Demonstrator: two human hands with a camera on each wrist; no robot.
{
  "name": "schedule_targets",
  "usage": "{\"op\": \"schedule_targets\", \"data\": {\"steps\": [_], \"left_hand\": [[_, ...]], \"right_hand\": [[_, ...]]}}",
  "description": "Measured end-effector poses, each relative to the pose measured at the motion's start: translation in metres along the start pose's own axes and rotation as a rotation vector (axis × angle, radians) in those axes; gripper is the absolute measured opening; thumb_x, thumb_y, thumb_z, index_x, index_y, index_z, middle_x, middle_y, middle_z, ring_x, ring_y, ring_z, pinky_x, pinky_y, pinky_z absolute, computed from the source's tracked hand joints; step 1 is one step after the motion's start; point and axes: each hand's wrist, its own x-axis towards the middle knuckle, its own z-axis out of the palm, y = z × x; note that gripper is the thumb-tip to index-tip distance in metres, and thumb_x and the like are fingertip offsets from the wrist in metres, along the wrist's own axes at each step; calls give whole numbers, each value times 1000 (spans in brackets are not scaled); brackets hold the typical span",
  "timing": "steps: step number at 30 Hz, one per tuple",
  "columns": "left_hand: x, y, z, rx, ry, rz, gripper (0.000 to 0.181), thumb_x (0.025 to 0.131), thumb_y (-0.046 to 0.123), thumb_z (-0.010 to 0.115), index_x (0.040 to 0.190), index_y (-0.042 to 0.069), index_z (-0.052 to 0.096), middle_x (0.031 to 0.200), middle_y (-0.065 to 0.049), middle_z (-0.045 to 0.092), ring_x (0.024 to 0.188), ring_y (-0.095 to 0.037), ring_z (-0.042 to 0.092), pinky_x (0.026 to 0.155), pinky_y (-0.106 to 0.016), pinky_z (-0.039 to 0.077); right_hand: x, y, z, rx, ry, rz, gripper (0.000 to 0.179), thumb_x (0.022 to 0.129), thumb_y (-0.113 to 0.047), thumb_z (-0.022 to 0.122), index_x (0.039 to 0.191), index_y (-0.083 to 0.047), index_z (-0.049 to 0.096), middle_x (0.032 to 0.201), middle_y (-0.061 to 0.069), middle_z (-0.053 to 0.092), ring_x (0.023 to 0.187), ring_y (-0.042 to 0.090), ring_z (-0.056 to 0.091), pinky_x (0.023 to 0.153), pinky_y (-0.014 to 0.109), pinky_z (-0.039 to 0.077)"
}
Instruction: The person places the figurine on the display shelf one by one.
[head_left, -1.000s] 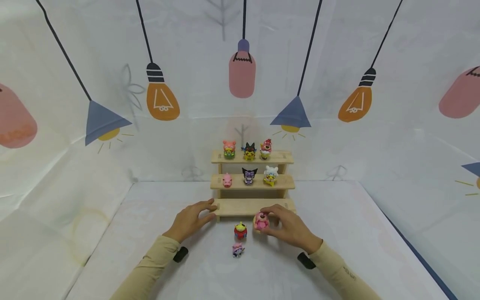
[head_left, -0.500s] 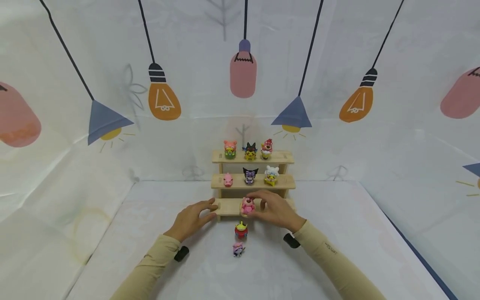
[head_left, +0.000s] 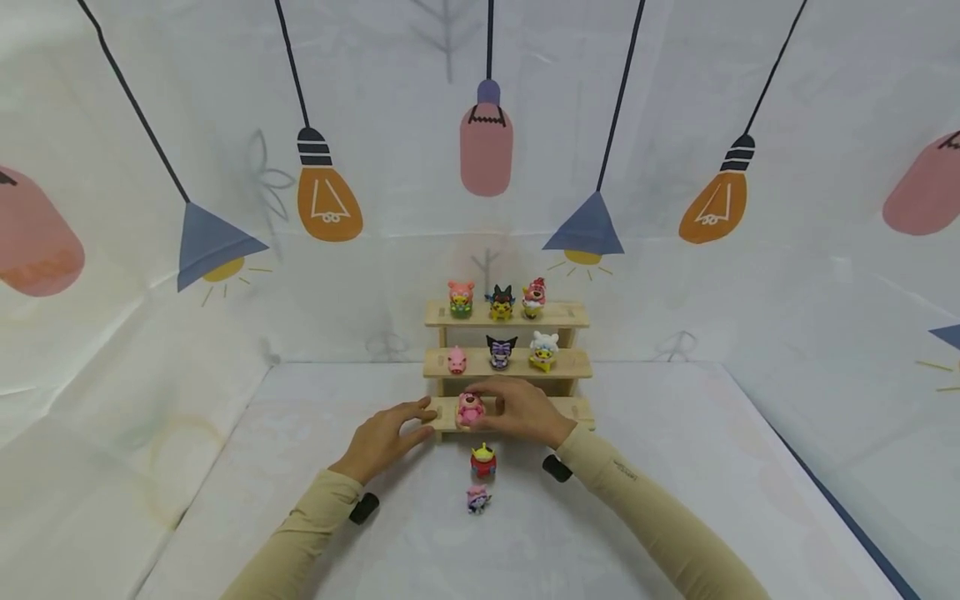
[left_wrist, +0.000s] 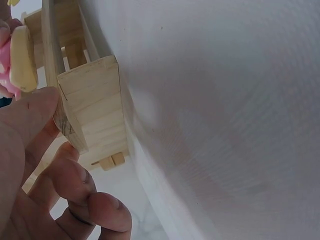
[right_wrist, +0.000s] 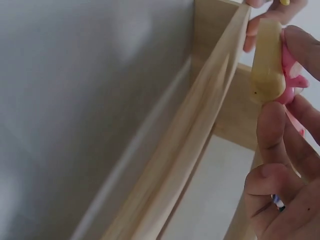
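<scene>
My right hand [head_left: 525, 412] pinches a pink bear figurine [head_left: 470, 409] between thumb and fingers, over the left part of the bottom step of a wooden display shelf [head_left: 555, 408]. In the right wrist view, the figurine's cream base [right_wrist: 267, 65] appears slightly apart from the board. The left hand [head_left: 381, 439] grips the left end of that same step; in the left wrist view its thumb [left_wrist: 37, 107] lies along the board's edge, with fingers on the other side. On the table before the shelf stand a red figurine with a yellow-green head [head_left: 483, 462] and a small pink-and-purple figurine [head_left: 477, 499].
Three figurines line the top step, among them a black-eared yellow one [head_left: 501, 303]. The middle step carries a pink pig [head_left: 457, 360], a black-and-purple figurine [head_left: 500, 352] and a white-hatted yellow one [head_left: 543, 352]. Behind stands a white backdrop [head_left: 405, 292] printed with lamps.
My right hand has carried the pink bear figurine from in front of the shelf up and leftward over the bottom step. The left hand keeps its place at the shelf's left end.
</scene>
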Motion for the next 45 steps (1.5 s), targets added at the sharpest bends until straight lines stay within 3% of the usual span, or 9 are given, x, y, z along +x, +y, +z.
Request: {"op": "schedule_targets", "data": {"steps": [10,17,22,29,33,36,40,45], "left_hand": [[0,3,-1,5,-17,-17,30,96,34,72,125,25,73,148,4,55,131,-27,56,96,-53,51],[0,1,-1,0,3,-1,31,96,36,72,124,24,74,147,4,56,131,-26,56,97,-52,51],[1,0,0,-5,22,10,31,95,37,73,123,24,74,146,4,57,129,-26,57,95,-52,52],[0,0,2,-15,15,7,28,95,35,73,121,25,74,146,4,57,128,-27,58,93,-52,53],[0,1,2,-17,19,-1,29,95,36,73,121,24,74,146,4,57,129,-26,57,94,-52,53],[0,1,2,-14,28,3,29,95,37,73,121,24,75,145,4,58,128,-27,58,94,-52,53],[0,0,2,-18,32,1,29,95,37,73,121,24,75,145,4,57,128,-27,58,93,-52,53],[0,-2,4,-19,24,-5,30,95,38,72,122,24,74,146,5,56,130,-26,57,94,-52,53]], "right_hand": [[13,3,12,19,-28,15,61,85,-55,78,136,-24,65,129,-5,67,80,6,59,75,30,51],[14,2,13,54,-60,54,62,86,-53,78,138,-21,64,135,-5,64,98,9,60,86,34,52],[15,1,13,53,-65,58,63,87,-51,78,139,-19,63,135,-4,64,102,11,62,90,37,52],[8,-2,11,41,-68,54,67,90,-51,74,146,-19,57,143,-1,60,127,19,57,104,41,47],[0,-2,8,96,-45,53,64,93,-45,74,148,-19,54,140,-3,62,100,13,68,89,36,54],[-7,-2,5,127,-30,48,58,96,-40,72,146,-17,54,135,-1,65,77,5,64,75,30,54],[-16,0,1,142,-20,46,52,98,-36,70,143,-14,57,130,5,68,75,2,61,70,27,53],[-30,3,0,181,14,20,44,98,-32,71,137,-15,61,126,1,69,79,4,63,67,27,53]]}}
